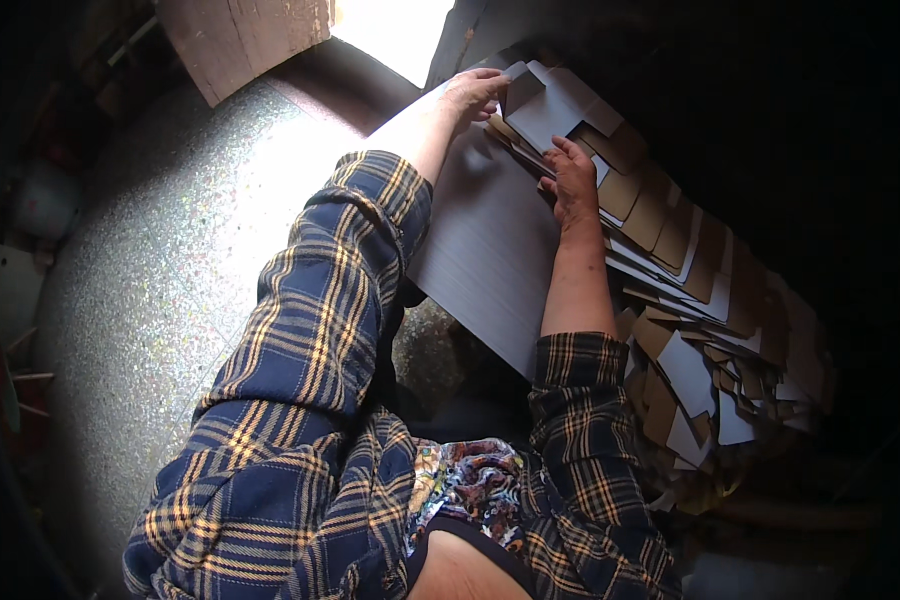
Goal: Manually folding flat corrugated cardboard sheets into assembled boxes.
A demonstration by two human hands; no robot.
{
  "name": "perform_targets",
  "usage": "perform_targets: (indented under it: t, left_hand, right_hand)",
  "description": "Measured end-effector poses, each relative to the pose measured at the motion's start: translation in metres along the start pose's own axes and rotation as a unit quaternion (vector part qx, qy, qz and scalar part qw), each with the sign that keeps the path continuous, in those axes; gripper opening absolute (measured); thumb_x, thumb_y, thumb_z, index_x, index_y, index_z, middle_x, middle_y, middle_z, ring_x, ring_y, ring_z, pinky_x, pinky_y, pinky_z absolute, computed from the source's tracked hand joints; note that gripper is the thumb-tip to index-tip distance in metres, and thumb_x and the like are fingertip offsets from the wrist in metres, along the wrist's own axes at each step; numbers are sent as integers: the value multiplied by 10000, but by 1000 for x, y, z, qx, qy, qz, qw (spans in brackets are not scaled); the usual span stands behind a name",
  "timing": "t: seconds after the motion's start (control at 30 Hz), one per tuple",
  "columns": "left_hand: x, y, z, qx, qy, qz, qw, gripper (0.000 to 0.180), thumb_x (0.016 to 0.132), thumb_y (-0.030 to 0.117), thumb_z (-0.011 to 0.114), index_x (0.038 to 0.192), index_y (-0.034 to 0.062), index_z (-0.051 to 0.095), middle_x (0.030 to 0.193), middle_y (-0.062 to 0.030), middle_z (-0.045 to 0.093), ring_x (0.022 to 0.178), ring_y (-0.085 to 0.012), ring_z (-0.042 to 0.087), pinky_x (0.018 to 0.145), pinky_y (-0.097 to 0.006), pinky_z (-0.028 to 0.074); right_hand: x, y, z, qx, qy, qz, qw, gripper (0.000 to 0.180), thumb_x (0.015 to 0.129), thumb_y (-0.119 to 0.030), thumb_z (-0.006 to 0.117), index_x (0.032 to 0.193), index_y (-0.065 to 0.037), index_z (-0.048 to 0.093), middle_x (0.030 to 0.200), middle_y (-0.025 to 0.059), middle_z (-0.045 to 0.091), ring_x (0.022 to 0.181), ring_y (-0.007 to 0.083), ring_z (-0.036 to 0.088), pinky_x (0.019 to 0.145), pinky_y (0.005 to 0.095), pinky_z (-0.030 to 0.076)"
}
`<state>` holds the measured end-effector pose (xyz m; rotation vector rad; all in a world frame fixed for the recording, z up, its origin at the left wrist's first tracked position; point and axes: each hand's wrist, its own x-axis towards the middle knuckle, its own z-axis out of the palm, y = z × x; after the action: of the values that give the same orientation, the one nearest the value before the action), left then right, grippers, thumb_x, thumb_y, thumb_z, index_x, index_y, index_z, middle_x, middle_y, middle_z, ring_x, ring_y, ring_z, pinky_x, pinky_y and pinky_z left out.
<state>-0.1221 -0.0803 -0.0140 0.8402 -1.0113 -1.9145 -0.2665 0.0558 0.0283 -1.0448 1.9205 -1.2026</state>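
A die-cut cardboard box blank (548,112), white with brown parts, lies at the far end of the grey tabletop (490,235). At its left corner, my left hand (474,96) is closed, with the blank's edge pinched between thumb and fingers. My right hand (573,180) is by the blank's near edge, fingers and thumb apart; whether its fingertips touch the card is hard to tell. To the right of this hand, a long overlapping row of similar flat box blanks (676,240) runs toward the lower right, showing brown and white faces.
More blanks (685,375) are heaped loosely at the right. A brown wooden panel (245,40) stands at the top left, beside a bright doorway (395,35). Speckled floor (160,250) spreads along the left. The far right is too dark to make out.
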Motion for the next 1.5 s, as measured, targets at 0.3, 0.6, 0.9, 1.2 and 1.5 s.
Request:
perform_targets:
  t: [0.3, 0.6, 0.9, 1.2, 1.5]
  left_hand:
    - [36, -15, -25, 214, 137, 164, 953, 434, 800, 364, 718, 1114, 68, 665, 995, -39, 669, 793, -150, 613, 715, -282, 486]
    - [6, 4, -6, 400, 305, 391, 770, 329, 751, 333, 691, 951, 73, 704, 943, -189, 673, 897, -351, 638, 831, -397, 486]
    - [-89, 59, 8, 117, 20, 339, 933, 223, 925, 162, 567, 1013, -34, 628, 894, -64, 664, 777, -94, 586, 702, -240, 477]
    - [-142, 43, -3, 45, -16, 213, 976, 500, 973, 435, 445, 956, -24, 643, 835, -95, 670, 768, -163, 612, 785, -307, 486]
    - [-131, 27, -9, 100, -127, 92, 983, 248, 835, 114, 601, 1048, -12, 615, 752, -9, 580, 642, -63, 511, 577, -211, 418]
  right_hand:
    - [-7, -12, 22, -10, -39, -7, 999, 372, 853, -132, 538, 1215, -49, 555, 937, 4, 576, 868, 117, 515, 729, 319, 419]
    - [-17, -20, 12, 84, -24, -20, 996, 323, 851, -155, 576, 1155, -47, 593, 949, 29, 595, 868, 139, 546, 736, 319, 450]
    - [-54, -32, -10, 236, 1, -104, 966, 346, 867, -273, 636, 1134, -61, 577, 1073, 79, 629, 944, 211, 607, 776, 342, 503]
    - [-54, -52, 25, 443, 59, -116, 887, 308, 837, -157, 665, 1102, -15, 602, 1040, 94, 639, 958, 236, 610, 872, 378, 500]
    - [-63, -24, -19, 31, 103, -239, 965, 341, 880, -321, 630, 996, 0, 639, 916, 139, 666, 831, 218, 638, 774, 353, 504]
